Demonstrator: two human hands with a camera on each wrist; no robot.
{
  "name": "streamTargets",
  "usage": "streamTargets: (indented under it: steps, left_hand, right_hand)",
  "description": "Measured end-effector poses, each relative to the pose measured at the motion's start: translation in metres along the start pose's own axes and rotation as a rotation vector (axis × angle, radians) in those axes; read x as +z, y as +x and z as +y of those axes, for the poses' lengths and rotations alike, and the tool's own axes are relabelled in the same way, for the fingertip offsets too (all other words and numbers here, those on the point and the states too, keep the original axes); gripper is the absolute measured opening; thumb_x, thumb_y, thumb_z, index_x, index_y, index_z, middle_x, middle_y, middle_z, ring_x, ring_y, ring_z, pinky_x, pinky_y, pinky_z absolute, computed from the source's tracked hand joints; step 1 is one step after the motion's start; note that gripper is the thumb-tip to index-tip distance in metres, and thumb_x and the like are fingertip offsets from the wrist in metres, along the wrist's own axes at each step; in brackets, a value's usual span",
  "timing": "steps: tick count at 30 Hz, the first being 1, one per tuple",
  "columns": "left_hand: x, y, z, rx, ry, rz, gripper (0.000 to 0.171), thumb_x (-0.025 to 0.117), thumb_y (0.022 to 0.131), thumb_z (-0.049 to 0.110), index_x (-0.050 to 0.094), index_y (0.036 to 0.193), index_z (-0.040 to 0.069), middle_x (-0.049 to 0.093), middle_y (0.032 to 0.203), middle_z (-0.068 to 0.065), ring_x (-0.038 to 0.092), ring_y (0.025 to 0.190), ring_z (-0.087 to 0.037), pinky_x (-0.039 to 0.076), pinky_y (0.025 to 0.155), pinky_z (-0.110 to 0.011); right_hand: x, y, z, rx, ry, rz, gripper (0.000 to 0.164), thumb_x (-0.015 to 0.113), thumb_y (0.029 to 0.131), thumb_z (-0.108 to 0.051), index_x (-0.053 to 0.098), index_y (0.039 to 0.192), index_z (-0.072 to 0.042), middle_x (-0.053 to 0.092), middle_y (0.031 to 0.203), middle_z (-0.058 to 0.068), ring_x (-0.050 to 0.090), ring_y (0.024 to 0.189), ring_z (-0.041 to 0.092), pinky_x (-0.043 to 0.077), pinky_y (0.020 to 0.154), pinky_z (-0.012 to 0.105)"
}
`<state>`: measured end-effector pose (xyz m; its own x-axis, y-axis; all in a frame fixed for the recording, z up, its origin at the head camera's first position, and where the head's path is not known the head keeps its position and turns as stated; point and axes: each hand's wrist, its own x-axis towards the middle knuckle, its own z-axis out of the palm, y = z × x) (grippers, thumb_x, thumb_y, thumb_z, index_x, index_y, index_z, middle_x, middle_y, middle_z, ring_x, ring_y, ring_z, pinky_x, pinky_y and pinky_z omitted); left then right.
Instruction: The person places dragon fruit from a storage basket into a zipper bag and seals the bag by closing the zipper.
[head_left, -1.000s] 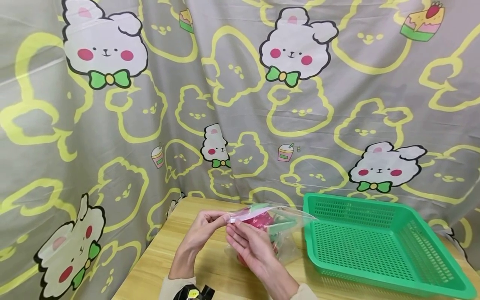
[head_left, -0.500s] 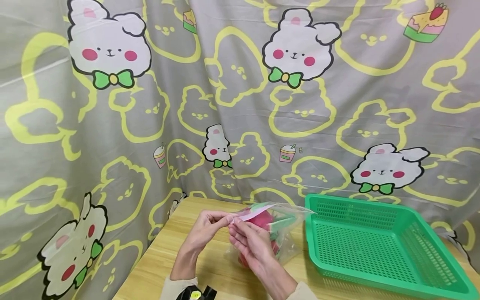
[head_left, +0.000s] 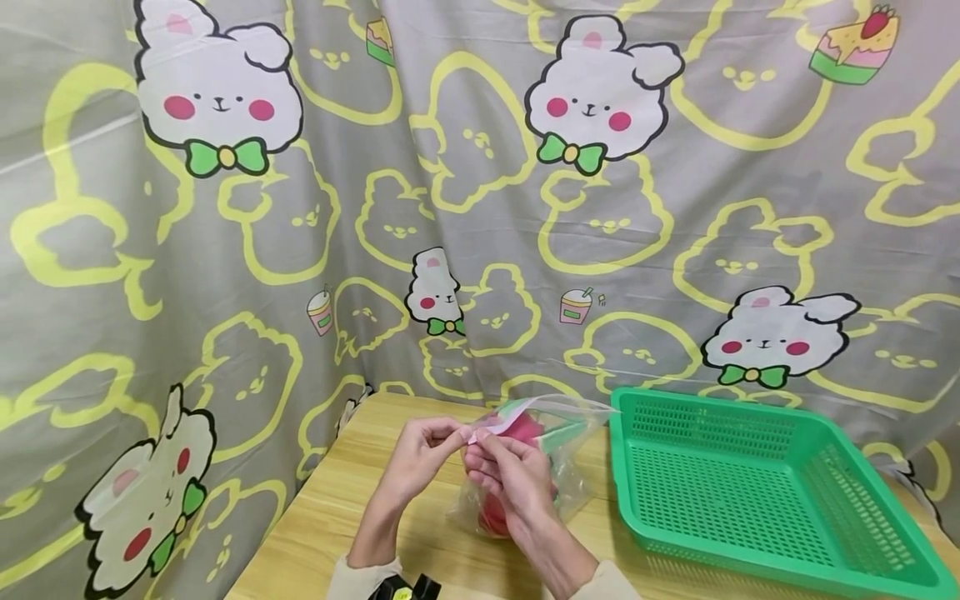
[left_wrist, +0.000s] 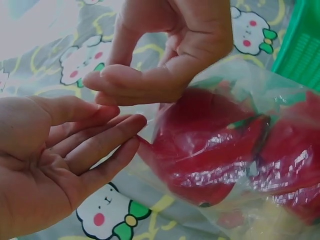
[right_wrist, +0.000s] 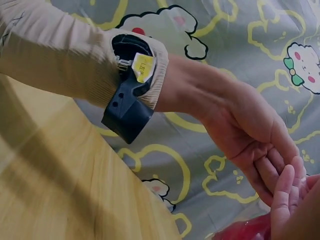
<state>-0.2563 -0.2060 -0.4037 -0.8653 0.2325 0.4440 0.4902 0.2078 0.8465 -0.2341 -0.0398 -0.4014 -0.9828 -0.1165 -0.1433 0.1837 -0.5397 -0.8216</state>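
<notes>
A clear zip bag [head_left: 577, 467] stands on the wooden table, with red and green fruit-like things [left_wrist: 200, 145] inside; their kind is hard to make out through the shiny plastic. My left hand [head_left: 420, 454] pinches the left end of the bag's pale zip strip [head_left: 517, 412] between thumb and fingertips. Right beside it, my right hand [head_left: 517, 483] pinches the same strip, its other fingers loosely bent below. In the left wrist view the fingertips of both hands meet at the bag's corner. My right hand hides part of the bag's front.
A green plastic basket [head_left: 630, 533] with perforated walls stands right of the bag. The wooden table [head_left: 330, 492] reaches back to a grey curtain [head_left: 480, 208] printed with rabbits. A black camera mount [right_wrist: 130, 110] sits on my left wrist.
Both hands have shifted slightly right, pinching the bag's top edge throughout. The bag's top has risen a little and its right corner has drawn left. The basket has stayed put.
</notes>
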Motion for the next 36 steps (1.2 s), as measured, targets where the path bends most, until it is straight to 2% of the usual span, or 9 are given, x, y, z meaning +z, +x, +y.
streamTargets:
  steps: [7,12,18,22,29,34,36]
  left_hand:
    - [0.002,0.000,0.002,-0.005,0.063,-0.003,0.018,0.065,0.102,0.016,0.075,0.093,0.004,0.074,0.084,-0.007,0.059,0.068,-0.008,0.046,0.061,-0.023]
    - [-0.001,-0.001,-0.001,-0.021,0.003,-0.037,0.017,0.064,0.102,0.013,0.074,0.094,0.001,0.073,0.085,-0.012,0.058,0.067,-0.007,0.045,0.060,-0.022]
    - [-0.005,-0.002,-0.003,-0.054,-0.076,-0.056,0.015,0.065,0.100,0.010,0.073,0.094,-0.003,0.069,0.080,-0.003,0.049,0.061,-0.005,0.037,0.055,-0.019]
    - [-0.006,-0.001,-0.005,-0.051,-0.107,-0.080,0.016,0.064,0.101,0.008,0.071,0.096,-0.005,0.068,0.081,0.002,0.048,0.062,-0.005,0.037,0.056,-0.019]
    - [-0.008,-0.001,-0.010,-0.055,-0.160,-0.081,0.016,0.062,0.101,0.006,0.069,0.097,-0.008,0.066,0.082,0.000,0.049,0.066,-0.007,0.038,0.059,-0.021]
    - [-0.009,-0.001,-0.014,-0.116,-0.175,-0.066,0.019,0.061,0.101,0.008,0.066,0.097,-0.010,0.064,0.083,0.000,0.052,0.073,-0.009,0.040,0.065,-0.023]
    - [-0.010,0.000,-0.013,-0.161,-0.194,-0.056,0.021,0.060,0.102,0.009,0.065,0.099,-0.011,0.068,0.088,-0.002,0.058,0.080,-0.011,0.046,0.072,-0.024]
  right_hand:
    - [-0.003,0.002,-0.003,0.011,0.005,-0.018,0.022,0.073,0.096,-0.014,0.068,0.103,0.006,0.076,0.079,0.009,0.075,0.071,0.015,0.060,0.067,0.028]
    - [-0.008,0.005,-0.009,0.037,-0.003,-0.029,0.024,0.071,0.097,-0.015,0.066,0.107,0.006,0.075,0.079,0.007,0.075,0.071,0.013,0.060,0.067,0.026]
    - [-0.018,0.009,-0.022,0.052,-0.023,-0.023,0.029,0.072,0.096,-0.016,0.067,0.111,0.009,0.076,0.081,0.009,0.076,0.073,0.015,0.060,0.070,0.028]
    - [-0.023,0.012,-0.027,0.060,-0.027,-0.013,0.027,0.071,0.096,-0.014,0.066,0.112,0.008,0.076,0.082,0.010,0.076,0.075,0.016,0.060,0.071,0.030]
    - [-0.031,0.013,-0.032,0.026,-0.001,0.009,0.023,0.071,0.096,-0.010,0.066,0.111,0.008,0.076,0.086,0.013,0.077,0.079,0.020,0.060,0.074,0.033]
    - [-0.035,0.013,-0.034,-0.013,0.034,0.046,0.020,0.070,0.096,-0.009,0.068,0.107,0.007,0.076,0.088,0.015,0.077,0.082,0.023,0.060,0.077,0.036]
    - [-0.034,0.013,-0.032,-0.030,0.035,0.048,0.019,0.070,0.097,-0.009,0.068,0.106,0.007,0.076,0.089,0.016,0.077,0.083,0.024,0.060,0.078,0.036]
